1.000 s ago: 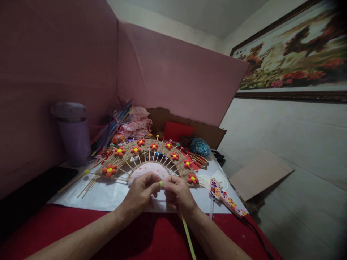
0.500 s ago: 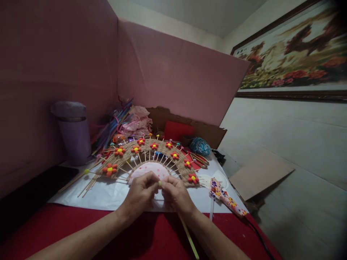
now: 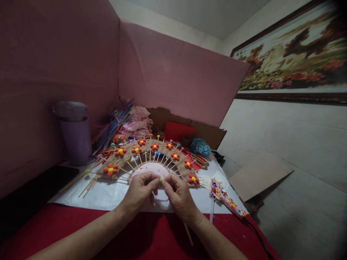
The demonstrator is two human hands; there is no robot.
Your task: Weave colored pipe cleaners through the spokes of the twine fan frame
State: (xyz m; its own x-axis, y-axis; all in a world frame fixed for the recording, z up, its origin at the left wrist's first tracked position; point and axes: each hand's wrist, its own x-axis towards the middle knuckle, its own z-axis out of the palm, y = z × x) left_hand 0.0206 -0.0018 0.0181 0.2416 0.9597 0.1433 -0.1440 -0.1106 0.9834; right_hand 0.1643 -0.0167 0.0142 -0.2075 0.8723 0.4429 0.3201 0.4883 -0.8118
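Note:
Between the fingertips of both hands is the small yellow-green end of a pipe cleaner (image 3: 162, 179); its tail comes out below my right wrist, pointing toward me. My left hand (image 3: 141, 191) pinches this end from the left. From the other side, my right hand (image 3: 180, 196) pinches it with thumb and forefinger, and its palm hides the strip's middle. Just behind the hands lies a fan-shaped woven piece (image 3: 159, 146) of twine and thin sticks, with red and orange flowers on it and small coloured knobs on the stick tips. A dotted pale half-circle (image 3: 150, 169) forms its centre.
A flower-patterned glue gun (image 3: 227, 200) with a black cord lies at the right. A purple tumbler (image 3: 76, 139) and a dark flat object (image 3: 35, 191) are at left. Behind are pipe cleaners (image 3: 114, 124), blue yarn (image 3: 200, 147) and scissors (image 3: 200, 161).
Both hands have risen slightly with the pinched end. The tail below my right wrist shows shorter, and my right hand's fingers have shifted around the tip.

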